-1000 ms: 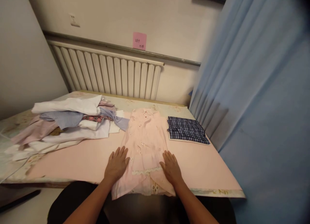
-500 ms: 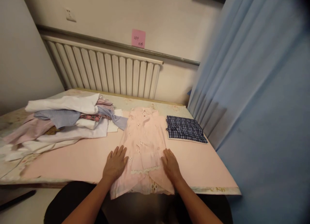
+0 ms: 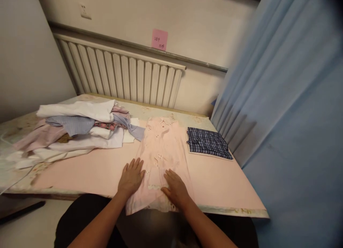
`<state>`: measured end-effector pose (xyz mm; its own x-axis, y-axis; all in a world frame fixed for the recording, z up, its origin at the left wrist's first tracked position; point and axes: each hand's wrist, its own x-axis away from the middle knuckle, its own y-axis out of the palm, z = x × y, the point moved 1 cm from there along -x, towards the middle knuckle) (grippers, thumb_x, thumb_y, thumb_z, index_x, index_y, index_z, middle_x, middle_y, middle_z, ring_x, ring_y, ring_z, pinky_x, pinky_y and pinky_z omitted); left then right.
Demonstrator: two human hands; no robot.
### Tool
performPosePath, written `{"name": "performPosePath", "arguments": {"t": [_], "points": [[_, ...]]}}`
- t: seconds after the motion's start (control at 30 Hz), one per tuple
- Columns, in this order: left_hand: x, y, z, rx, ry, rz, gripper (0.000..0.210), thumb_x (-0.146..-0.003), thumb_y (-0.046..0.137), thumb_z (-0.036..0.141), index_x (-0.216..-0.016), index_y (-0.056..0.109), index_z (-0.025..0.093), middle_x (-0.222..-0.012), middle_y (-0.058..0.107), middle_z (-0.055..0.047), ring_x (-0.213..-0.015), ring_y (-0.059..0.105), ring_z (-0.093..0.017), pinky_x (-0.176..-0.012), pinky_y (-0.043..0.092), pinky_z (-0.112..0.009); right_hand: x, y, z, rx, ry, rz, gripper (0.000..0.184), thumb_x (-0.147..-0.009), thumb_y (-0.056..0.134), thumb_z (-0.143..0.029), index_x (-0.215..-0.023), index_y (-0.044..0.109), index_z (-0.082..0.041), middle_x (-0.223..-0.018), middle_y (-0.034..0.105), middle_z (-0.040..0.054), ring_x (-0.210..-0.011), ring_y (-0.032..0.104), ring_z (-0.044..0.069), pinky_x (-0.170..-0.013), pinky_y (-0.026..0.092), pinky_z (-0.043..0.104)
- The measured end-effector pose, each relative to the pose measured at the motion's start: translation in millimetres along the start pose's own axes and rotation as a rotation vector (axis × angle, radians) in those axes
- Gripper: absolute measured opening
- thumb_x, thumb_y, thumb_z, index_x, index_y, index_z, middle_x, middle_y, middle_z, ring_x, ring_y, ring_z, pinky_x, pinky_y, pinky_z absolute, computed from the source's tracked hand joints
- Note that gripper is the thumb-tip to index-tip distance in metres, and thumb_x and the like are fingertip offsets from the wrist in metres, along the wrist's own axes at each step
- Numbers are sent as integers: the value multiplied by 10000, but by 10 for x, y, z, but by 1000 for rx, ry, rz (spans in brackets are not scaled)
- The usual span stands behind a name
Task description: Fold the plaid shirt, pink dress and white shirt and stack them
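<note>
A pale pink dress [image 3: 167, 144] with cut-out flower embroidery and a lace trim lies flat in front of me, its hem at the table's front edge. On its left edge rests my left hand [image 3: 132, 178], palm down with the fingers stretched out. My right hand [image 3: 175, 189] lies flat on the lower part of the dress, fingers extended, over part of the lace trim. Neither hand grips the cloth. To the right of the dress is a folded dark blue plaid garment [image 3: 209, 143], with a light layer showing beneath it.
A loose heap of clothes [image 3: 77, 128] in white, blue and pink sits on the left of the table. A pink sheet [image 3: 225, 183] covers the tabletop. A radiator [image 3: 120, 73] stands behind, and a blue curtain [image 3: 289, 108] hangs at the right.
My right hand has moved left, from the right edge of the dress onto its lower middle. My left hand stays on the left edge. The view has shifted slightly.
</note>
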<state>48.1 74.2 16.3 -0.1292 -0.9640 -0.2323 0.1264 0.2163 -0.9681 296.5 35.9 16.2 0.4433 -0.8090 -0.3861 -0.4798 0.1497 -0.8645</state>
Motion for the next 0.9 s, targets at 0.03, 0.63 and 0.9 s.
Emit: {"name": "performPosePath", "arguments": {"t": [0.03,0.63,0.9], "points": [[-1,-1,1,4,-3,0,517,-937,349,393,-1407,432,195,-1506,381,-88,-1411,260,-275,-1127,183,-490,7,-4,-6,5,3,4,528,-784,668,-266,-1289,551,-165,-1371,530,121,-1327,422,262,-1099,370,450],[-4,44,-20,46,-9,8,517,-936,343,388,-1409,426,197,-1509,373,-92,-1412,253,-278,-1128,177,-497,-65,134,-279,144,210,75,309,-833,599,-311,-1116,608,-188,-1223,625,124,-1180,541,282,-1041,392,455],[2,29,-17,41,-12,18,510,-932,351,387,-1402,437,211,-1500,392,-80,-1407,268,-267,-1127,185,-487,-174,27,-265,90,317,31,303,-750,486,-92,-974,659,-201,-972,699,79,-934,638,230,-865,470,329]]}}
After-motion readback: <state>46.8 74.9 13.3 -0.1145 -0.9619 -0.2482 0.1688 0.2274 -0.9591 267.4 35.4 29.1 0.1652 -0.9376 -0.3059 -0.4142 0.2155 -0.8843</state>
